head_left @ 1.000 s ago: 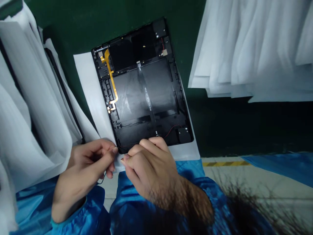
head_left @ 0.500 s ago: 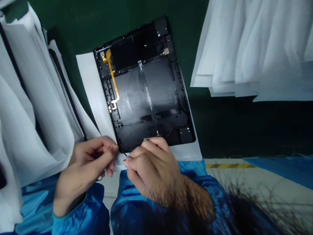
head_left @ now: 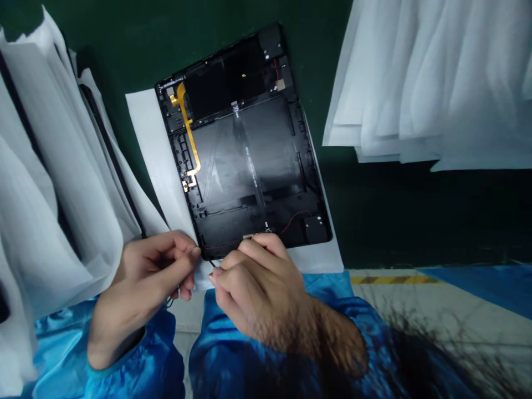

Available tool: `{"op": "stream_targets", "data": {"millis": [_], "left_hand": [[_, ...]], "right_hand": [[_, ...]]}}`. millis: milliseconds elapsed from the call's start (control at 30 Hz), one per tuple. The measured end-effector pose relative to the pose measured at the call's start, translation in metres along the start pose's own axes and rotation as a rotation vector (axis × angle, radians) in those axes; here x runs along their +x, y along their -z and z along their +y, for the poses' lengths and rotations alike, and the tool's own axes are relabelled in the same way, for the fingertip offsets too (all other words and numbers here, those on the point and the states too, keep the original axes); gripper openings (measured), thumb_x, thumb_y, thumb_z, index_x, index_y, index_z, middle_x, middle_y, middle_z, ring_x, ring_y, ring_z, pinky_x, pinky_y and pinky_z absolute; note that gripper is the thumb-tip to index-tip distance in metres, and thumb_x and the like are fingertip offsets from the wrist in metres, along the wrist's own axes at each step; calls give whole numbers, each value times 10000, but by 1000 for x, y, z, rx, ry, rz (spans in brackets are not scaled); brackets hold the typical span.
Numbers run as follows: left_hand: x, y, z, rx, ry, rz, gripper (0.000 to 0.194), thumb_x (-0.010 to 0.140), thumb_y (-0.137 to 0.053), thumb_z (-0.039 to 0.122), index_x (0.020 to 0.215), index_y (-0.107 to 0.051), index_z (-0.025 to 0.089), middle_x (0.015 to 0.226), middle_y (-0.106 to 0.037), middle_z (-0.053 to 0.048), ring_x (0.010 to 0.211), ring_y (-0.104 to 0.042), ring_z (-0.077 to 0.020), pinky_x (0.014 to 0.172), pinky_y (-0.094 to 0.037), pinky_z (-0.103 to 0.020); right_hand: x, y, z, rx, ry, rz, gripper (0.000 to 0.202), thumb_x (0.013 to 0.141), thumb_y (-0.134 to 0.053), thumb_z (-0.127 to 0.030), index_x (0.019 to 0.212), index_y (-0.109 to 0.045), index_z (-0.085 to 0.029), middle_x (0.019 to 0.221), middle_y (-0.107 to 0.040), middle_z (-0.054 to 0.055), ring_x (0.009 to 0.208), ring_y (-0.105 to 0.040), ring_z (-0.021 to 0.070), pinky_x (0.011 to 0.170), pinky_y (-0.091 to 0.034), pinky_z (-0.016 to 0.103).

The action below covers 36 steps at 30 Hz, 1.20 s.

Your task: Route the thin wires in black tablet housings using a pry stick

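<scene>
Open black device shell [head_left: 272,144] lies tilted on a white sheet [head_left: 143,127], which rests on the dark green counter [head_left: 124,39]; its lower edge faces the person. Sheet shows along the shell's left side and below its lower right corner.

Left hand [head_left: 155,282]: at the shell's lower left corner, thumb and forefinger tips drawn together; whether the grip pinches anything cannot be made out. A thin dark loop [head_left: 169,302] shows just beneath this hand.

Right hand [head_left: 260,288]: lies over the middle of the lower edge, fingers curled. Its grip, thumb against forefinger, pinches a short dark strand [head_left: 213,264] that reaches to the shell's lower left corner. A small pale piece [head_left: 248,236] shows just beyond the knuckles.

Inside shell: orange flex cable [head_left: 192,145] down the left side; dark ribbon [head_left: 249,160] with white print across the middle; thin red wire [head_left: 293,219] near the lower right, leading toward a black block [head_left: 316,229] in that corner.

Surroundings: layered white sheets at left [head_left: 83,194] and at upper right [head_left: 394,83]. Blue sleeve [head_left: 133,360] on the left arm.
</scene>
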<state>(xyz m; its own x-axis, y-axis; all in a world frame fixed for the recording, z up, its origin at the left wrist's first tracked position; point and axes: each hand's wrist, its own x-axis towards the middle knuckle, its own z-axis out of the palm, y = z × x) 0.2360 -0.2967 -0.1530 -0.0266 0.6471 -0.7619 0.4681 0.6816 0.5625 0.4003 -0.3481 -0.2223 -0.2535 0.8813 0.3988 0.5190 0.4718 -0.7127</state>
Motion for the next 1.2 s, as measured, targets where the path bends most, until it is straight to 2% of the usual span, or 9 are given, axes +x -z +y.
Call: {"op": "stream_targets", "data": {"millis": [167,300,533,633,800,900,1200], "left_hand": [[-1,3,-6,48,-16,-2,274,776,-720,459,716,-673,196,476,-609,30,414,-550,-103,434,-417,-177],[0,4,-5,82,-16,-33,271,789,-706,452,694,-675,200,465,-606,27,422,-554,-99,440,-412,-169],[2,-5,7,15,37,79,319,621,-726,500,552,-634,202,394,-562,5,350,-502,-117,369,-362,-195],[1,-6,9,25,65,86,317,588,-719,506,540,-631,205,386,-552,5,346,-496,-122,361,-353,-201],[1,-1,5,66,16,16,337,680,-700,519,584,-660,199,422,-572,7,379,-502,-110,385,-378,-190],[3,1,5,63,9,-26,347,686,-708,519,581,-663,192,414,-575,1,378,-503,-107,393,-386,-184],[4,-1,8,69,23,8,334,666,-698,503,550,-637,195,410,-579,-8,379,-518,-117,385,-381,-192]], "right_hand": [[0,2,0,12,4,-35,207,898,-573,-88,737,-518,-206,655,-586,-50,631,-421,130,768,-405,358],[0,0,0,14,-5,-26,215,884,-595,-84,717,-523,-198,651,-578,-45,625,-412,127,737,-398,360],[2,-2,-1,-12,-4,15,233,877,-601,-72,695,-534,-201,638,-553,-43,614,-411,134,694,-396,366],[3,-2,-2,-32,-1,17,244,895,-588,-68,698,-530,-201,630,-559,-45,611,-398,135,695,-399,362],[3,0,-3,-33,-17,17,236,916,-553,-72,722,-518,-201,629,-560,-38,618,-417,140,725,-422,360],[2,0,-2,-31,-4,21,223,915,-554,-84,729,-518,-201,631,-560,-35,611,-417,143,711,-427,366],[0,-4,-3,-44,-2,56,244,890,-588,-69,687,-533,-193,625,-565,-26,630,-391,141,726,-427,369]]}}
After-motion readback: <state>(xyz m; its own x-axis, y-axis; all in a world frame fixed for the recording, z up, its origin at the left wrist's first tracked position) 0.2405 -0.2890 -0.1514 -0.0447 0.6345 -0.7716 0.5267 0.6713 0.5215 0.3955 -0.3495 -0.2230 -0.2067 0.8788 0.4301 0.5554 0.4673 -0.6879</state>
